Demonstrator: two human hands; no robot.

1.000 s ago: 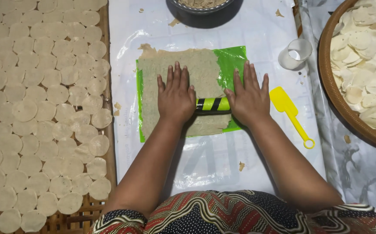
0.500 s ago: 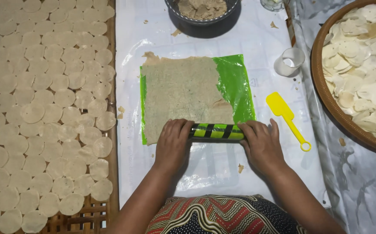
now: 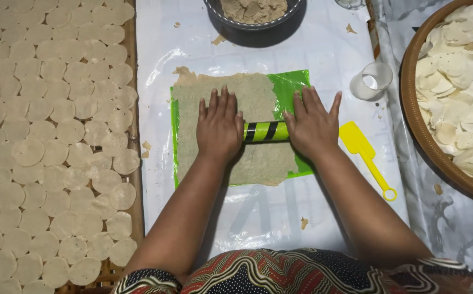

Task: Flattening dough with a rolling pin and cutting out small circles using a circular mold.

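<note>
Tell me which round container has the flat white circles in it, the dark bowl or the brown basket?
The brown basket on the right edge. It is heaped with pale round discs, while the dark bowl at the top holds a lumpy beige mass of dough instead.

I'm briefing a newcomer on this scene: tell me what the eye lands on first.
In the middle, the left hand and right hand press flat on a green roller with black stripes lying across a thin sheet of dough on bright green plastic. The whole left side is a mat of pale dough rounds in rows. At the right edge a round basket holds a heap of cut rounds.
</note>
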